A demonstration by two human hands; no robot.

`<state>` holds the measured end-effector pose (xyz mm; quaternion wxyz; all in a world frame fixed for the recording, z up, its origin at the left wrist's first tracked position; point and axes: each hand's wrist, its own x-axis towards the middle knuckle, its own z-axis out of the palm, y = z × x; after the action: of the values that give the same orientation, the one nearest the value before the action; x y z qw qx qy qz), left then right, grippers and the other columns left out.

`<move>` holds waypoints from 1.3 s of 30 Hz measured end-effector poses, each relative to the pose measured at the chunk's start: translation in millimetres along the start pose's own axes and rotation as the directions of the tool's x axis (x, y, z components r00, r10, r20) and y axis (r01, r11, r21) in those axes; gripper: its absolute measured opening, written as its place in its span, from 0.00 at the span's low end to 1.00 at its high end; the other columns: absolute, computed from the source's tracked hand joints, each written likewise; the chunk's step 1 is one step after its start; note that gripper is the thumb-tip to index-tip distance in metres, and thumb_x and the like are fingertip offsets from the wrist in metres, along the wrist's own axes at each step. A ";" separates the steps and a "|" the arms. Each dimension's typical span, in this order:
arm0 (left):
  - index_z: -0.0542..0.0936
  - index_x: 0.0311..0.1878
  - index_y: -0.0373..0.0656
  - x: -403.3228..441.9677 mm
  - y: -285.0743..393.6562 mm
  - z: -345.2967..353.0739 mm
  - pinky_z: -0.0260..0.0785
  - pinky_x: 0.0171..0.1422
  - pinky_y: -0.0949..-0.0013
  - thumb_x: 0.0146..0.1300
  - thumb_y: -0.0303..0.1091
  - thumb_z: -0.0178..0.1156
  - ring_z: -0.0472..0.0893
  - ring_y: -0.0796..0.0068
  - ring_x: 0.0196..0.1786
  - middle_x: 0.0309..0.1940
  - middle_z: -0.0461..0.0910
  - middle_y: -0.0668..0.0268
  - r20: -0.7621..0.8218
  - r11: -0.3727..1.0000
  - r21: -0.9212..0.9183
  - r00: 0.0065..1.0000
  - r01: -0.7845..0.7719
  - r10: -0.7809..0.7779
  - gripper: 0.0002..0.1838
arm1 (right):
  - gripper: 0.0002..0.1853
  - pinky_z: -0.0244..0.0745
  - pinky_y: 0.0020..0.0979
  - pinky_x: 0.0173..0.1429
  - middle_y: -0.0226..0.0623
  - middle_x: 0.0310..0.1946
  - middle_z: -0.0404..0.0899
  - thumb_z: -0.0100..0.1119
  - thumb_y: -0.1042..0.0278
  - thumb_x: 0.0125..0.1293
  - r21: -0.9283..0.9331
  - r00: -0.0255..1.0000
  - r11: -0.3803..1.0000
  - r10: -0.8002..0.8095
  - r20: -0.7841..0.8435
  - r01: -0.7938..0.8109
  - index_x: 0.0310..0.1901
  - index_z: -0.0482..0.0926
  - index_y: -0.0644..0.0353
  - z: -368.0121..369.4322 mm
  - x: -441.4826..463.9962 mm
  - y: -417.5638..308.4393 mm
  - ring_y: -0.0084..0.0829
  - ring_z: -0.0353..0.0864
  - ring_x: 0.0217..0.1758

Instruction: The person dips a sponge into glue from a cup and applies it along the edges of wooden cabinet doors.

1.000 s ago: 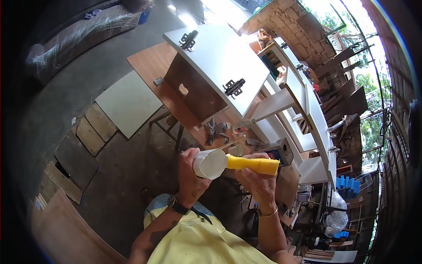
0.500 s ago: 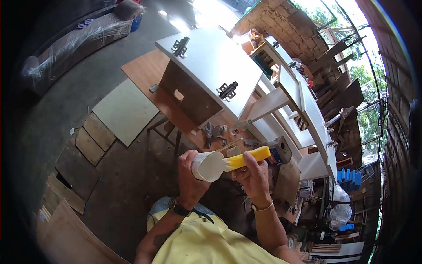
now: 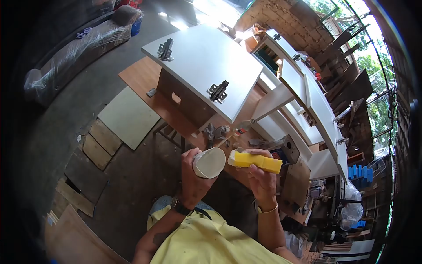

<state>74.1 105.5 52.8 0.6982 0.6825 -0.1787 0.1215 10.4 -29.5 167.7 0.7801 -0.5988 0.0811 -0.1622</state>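
Observation:
My left hand [image 3: 193, 178] is wrapped round a white cup [image 3: 209, 163], its round pale face turned up toward me. A thin stick shows just behind the cup's upper edge. In my right hand [image 3: 262, 178] is a yellow block [image 3: 257, 162], pinched between thumb and fingers, with a whitish left end. A small gap separates that end from the cup. Beyond my hands, a white panel [image 3: 211, 66] with two dark metal hinges lies over a brown box on the wooden table [image 3: 136, 81].
A glass bottle [image 3: 244, 127], grey crumpled pieces [image 3: 216, 132] and a metal can [image 3: 285, 150] stand beyond my hands. White cabinet frames [image 3: 307, 101] extend to the right. Loose boards [image 3: 129, 118] lie on the floor at the left, near a plastic-wrapped sofa [image 3: 79, 57].
The yellow block has tilted from rising rightward to sloping slightly down, and has moved a little away from the cup. The view has shifted slightly. Both hands keep their hold.

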 end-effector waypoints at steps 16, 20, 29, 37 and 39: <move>0.62 0.60 0.41 12.2 -19.7 58.7 0.62 0.62 0.60 0.45 0.27 0.74 0.70 0.66 0.53 0.51 0.68 0.61 -0.272 0.985 0.036 0.950 0.168 -0.152 0.40 | 0.15 0.72 0.26 0.54 0.37 0.47 0.76 0.69 0.81 0.56 -0.213 0.951 0.933 -0.305 -0.044 0.289 0.44 0.76 0.60 -89.1 90.4 36.2 0.28 0.76 0.49; 0.59 0.65 0.39 -2.9 -25.7 49.6 0.67 0.61 0.65 0.47 0.24 0.74 0.70 0.68 0.58 0.59 0.65 0.60 -0.399 0.957 0.096 0.892 0.272 -0.213 0.43 | 0.17 0.70 0.32 0.54 0.37 0.42 0.80 0.71 0.77 0.54 -0.450 0.889 0.780 -0.453 0.075 0.435 0.45 0.77 0.60 -95.4 107.9 54.0 0.32 0.77 0.47; 0.60 0.65 0.38 3.6 -39.7 33.0 0.66 0.63 0.63 0.47 0.27 0.74 0.71 0.67 0.58 0.59 0.65 0.60 -0.496 0.922 0.095 0.820 0.376 -0.284 0.43 | 0.19 0.66 0.35 0.55 0.34 0.40 0.82 0.73 0.72 0.52 -0.598 0.811 0.577 -0.532 0.242 0.557 0.45 0.76 0.56 -93.0 140.9 73.7 0.34 0.78 0.45; 0.60 0.66 0.38 -0.8 -50.9 25.5 0.66 0.63 0.62 0.47 0.28 0.74 0.70 0.65 0.59 0.59 0.65 0.59 -0.553 0.910 0.148 0.796 0.386 -0.248 0.43 | 0.18 0.68 0.37 0.55 0.35 0.40 0.80 0.71 0.74 0.53 -0.611 0.780 0.571 -0.613 0.127 0.548 0.45 0.75 0.57 -110.2 167.8 88.0 0.34 0.75 0.45; 0.60 0.66 0.38 1.2 -49.7 25.9 0.66 0.64 0.61 0.47 0.30 0.75 0.69 0.65 0.60 0.60 0.64 0.59 -0.558 0.908 0.146 0.791 0.392 -0.252 0.44 | 0.19 0.67 0.37 0.55 0.35 0.40 0.80 0.70 0.76 0.54 -0.619 0.784 0.576 -0.611 0.107 0.534 0.46 0.75 0.57 -110.6 171.7 81.4 0.35 0.75 0.45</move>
<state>93.6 77.7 8.2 0.6373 0.7265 0.1564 0.2039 148.1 -171.3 71.3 0.4376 -0.8028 -0.0224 -0.4043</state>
